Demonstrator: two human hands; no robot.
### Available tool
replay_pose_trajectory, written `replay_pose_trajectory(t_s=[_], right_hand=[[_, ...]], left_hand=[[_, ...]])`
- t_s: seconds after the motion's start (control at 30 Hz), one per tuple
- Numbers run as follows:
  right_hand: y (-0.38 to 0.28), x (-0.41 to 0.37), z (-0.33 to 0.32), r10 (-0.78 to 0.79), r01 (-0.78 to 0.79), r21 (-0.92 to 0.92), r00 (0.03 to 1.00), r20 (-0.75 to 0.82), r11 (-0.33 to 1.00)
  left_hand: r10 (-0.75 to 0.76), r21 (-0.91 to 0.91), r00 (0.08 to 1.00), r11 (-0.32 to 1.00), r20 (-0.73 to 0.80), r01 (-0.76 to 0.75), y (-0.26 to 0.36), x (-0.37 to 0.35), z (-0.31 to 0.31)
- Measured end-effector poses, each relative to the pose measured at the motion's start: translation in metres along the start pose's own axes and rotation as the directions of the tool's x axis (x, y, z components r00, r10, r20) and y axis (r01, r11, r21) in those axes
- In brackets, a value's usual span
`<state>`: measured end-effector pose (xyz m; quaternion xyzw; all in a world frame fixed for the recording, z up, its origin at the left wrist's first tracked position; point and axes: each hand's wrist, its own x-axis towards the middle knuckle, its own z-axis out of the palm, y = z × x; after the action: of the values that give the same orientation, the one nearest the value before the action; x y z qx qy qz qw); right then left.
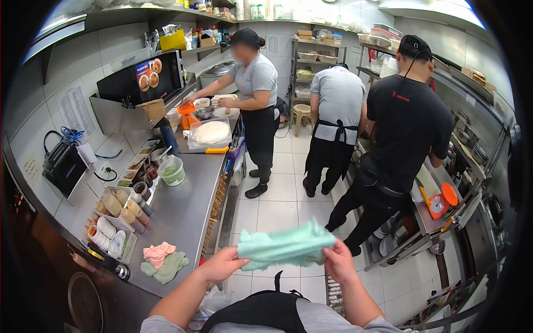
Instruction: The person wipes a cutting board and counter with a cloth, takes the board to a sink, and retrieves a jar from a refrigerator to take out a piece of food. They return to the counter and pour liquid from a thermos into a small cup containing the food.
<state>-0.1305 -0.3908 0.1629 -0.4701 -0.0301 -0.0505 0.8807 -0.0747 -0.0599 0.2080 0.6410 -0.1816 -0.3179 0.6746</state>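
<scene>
A mint-green cloth (286, 245) is stretched out in front of my body, above the tiled floor. My left hand (225, 265) pinches its left end, and my right hand (340, 261) grips the right end. The cloth sags slightly and looks creased, with its upper edge blurred. To the left, a pink cloth (159, 254) and a grey-green cloth (166, 268) lie crumpled together on the steel counter (189, 191), apart from my hands.
A basket (129, 247) holds sauce bottles and stacked cups beside a tub of green contents (172, 170). One person (258, 83) works at the counter's far end. Two others (338, 105) (408, 116) stand along the right side. Stools (302, 112) stand at the back.
</scene>
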Motion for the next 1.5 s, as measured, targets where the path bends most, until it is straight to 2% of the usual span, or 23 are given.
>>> replay_pose_trajectory(t_s=[0.03, 0.07, 0.1, 0.13, 0.17, 0.2, 0.27, 0.37, 0.43, 0.5, 0.6, 0.67, 0.83, 0.93, 1.0, 1.07, 1.1, 1.13, 1.17, 1.23, 1.37, 1.43, 1.5], right_hand=[[-0.007, -0.002, -0.014, -0.044, 0.048, -0.08, 0.998, 0.054, 0.996], [-0.018, -0.001, -0.018, -0.059, 0.072, -0.163, 0.995, 0.084, 0.984], [-0.028, 0.002, -0.017, -0.068, 0.095, -0.244, 0.991, 0.114, 0.965], [-0.028, 0.009, -0.019, -0.085, 0.085, -0.262, 0.996, 0.013, 0.961], [-0.035, 0.015, -0.026, -0.085, 0.135, -0.282, 0.98, 0.182, 0.95], [-0.035, 0.018, -0.024, -0.1, 0.147, -0.356, 0.984, 0.148, 0.923], [-0.039, 0.025, -0.015, -0.12, 0.159, -0.429, 0.986, 0.116, 0.889], [-0.052, 0.035, -0.005, -0.236, 0.319, -0.549, 0.947, 0.219, 0.773], [-0.073, 0.046, 0.003, -0.287, 0.406, -0.727, 0.913, 0.29, 0.554], [-0.092, 0.06, 0.013, -0.333, 0.489, -0.699, 0.871, 0.361, 0.522], [-0.115, 0.075, 0.025, -0.322, 0.494, -0.633, 0.869, 0.376, 0.596], [-0.126, 0.078, 0.03, -0.266, 0.435, -0.598, 0.897, 0.353, 0.673], [-0.132, 0.079, 0.035, -0.102, 0.341, -0.682, 0.925, 0.366, 0.647], [-0.125, 0.086, 0.031, -0.06, 0.32, -0.62, 0.914, 0.402, 0.716], [-0.122, 0.09, 0.03, 0.041, 0.171, -0.477, 0.914, 0.403, 0.862], [-0.116, 0.094, 0.03, 0.034, 0.137, -0.355, 0.9, 0.435, 0.925], [-0.112, 0.092, 0.032, 0.034, 0.08, -0.228, 0.889, 0.457, 0.97], [-0.105, 0.09, 0.038, 0.03, 0.026, -0.127, 0.909, 0.416, 0.992], [-0.096, 0.092, 0.031, 0.079, -0.051, -0.081, 0.914, 0.398, 0.995], [-0.066, 0.093, 0.017, 0.175, -0.137, -0.139, 0.934, 0.312, 0.981], [-0.003, 0.085, 0.0, 0.295, -0.251, -0.316, 0.95, 0.102, 0.915], [0.017, 0.071, 0.014, 0.284, -0.167, -0.673, 0.957, 0.067, 0.721], [0.033, 0.056, 0.042, 0.392, -0.135, -0.816, 0.912, 0.12, 0.562]], left_hand=[[0.116, 0.449, 0.993, 0.888, -0.019, -0.095, 0.016, -0.008, 0.003], [0.371, 0.322, 0.926, 0.87, 0.071, -0.373, 0.016, -0.009, 0.003], [0.367, 0.318, 0.928, 0.873, 0.069, -0.369, 0.025, -0.005, 0.003], [0.417, 0.437, 0.905, 0.8, 0.09, -0.412, 0.041, 0.003, 0.001], [0.464, 0.547, 0.878, 0.706, 0.12, -0.448, 0.049, 0.008, 0.001], [0.458, 0.591, 0.886, 0.695, 0.076, -0.41, 0.047, 0.013, 0.0], [0.48, 0.593, 0.875, 0.688, 0.062, -0.419, 0.048, 0.018, 0.0], [0.598, 0.645, 0.8, 0.598, 0.035, -0.476, 0.055, 0.023, -0.006], [0.621, 0.67, 0.783, 0.595, -0.033, -0.444, 0.075, 0.027, -0.01], [0.632, 0.645, 0.773, 0.611, -0.047, -0.46, 0.088, 0.036, -0.02], [0.498, 0.687, 0.867, 0.638, -0.022, -0.348, 0.115, 0.033, -0.033], [0.518, 0.699, 0.855, 0.609, 0.006, -0.374, 0.127, 0.03, -0.035], [0.562, 0.747, 0.82, 0.5, 0.104, -0.438, 0.137, 0.02, -0.041], [0.507, 0.751, 0.859, 0.54, 0.071, -0.381, 0.138, 0.009, -0.043], [0.484, 0.725, 0.873, 0.584, 0.05, -0.365, 0.134, 0.006, -0.05], [0.481, 0.71, 0.876, 0.607, 0.031, -0.358, 0.129, 0.005, -0.059], [0.392, 0.456, 0.92, 0.822, -0.021, -0.34, 0.12, 0.005, -0.063], [0.29, 0.152, 0.956, 0.948, -0.037, -0.281, 0.109, 0.004, -0.067], [0.23, 0.047, 0.972, 0.973, -0.043, -0.228, 0.101, 0.005, -0.066], [0.072, -0.033, 0.997, 0.997, -0.024, -0.073, 0.079, 0.004, -0.07], [0.019, 0.377, 0.975, 0.924, -0.22, 0.067, -0.013, 0.017, -0.08], [0.033, 0.379, 0.969, 0.923, -0.243, 0.064, -0.036, 0.018, -0.065], [0.019, 0.381, 0.989, 0.924, -0.149, 0.04, -0.035, 0.018, -0.037]])
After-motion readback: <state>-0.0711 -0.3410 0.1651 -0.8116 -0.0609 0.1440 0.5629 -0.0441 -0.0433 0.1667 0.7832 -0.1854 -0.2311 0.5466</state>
